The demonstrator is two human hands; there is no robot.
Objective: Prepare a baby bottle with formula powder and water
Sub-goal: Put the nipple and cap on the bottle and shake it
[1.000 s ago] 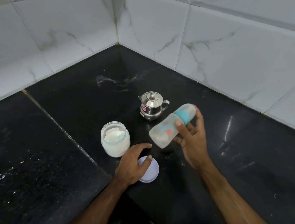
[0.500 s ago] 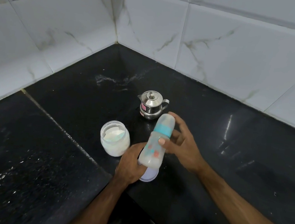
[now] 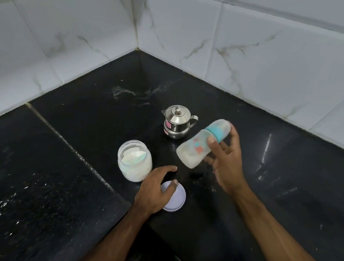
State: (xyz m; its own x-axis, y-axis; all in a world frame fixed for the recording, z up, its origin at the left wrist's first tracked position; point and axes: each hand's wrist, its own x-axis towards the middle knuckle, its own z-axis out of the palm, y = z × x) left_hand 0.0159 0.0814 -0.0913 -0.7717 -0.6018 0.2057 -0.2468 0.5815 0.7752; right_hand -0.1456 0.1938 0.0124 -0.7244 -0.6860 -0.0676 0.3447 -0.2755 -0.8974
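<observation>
With the right hand (image 3: pixel 226 164) gripping the tilted, capped bottle (image 3: pixel 203 142), shake firmly over the tabletop (image 3: pixel 289 186) while the open left hand (image 3: pixel 155 190) steadies the lid (image 3: pixel 175 197).

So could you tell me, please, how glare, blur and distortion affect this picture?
Head view: streaks of glare lie on the black counter right of the right hand; the bottle it holds looks slightly soft, while the steel pot is sharp; the wide lens bends the wall tile lines.

Steel pot (image 3: pixel 177 124) has pink stickers; txt too small to read.
</observation>
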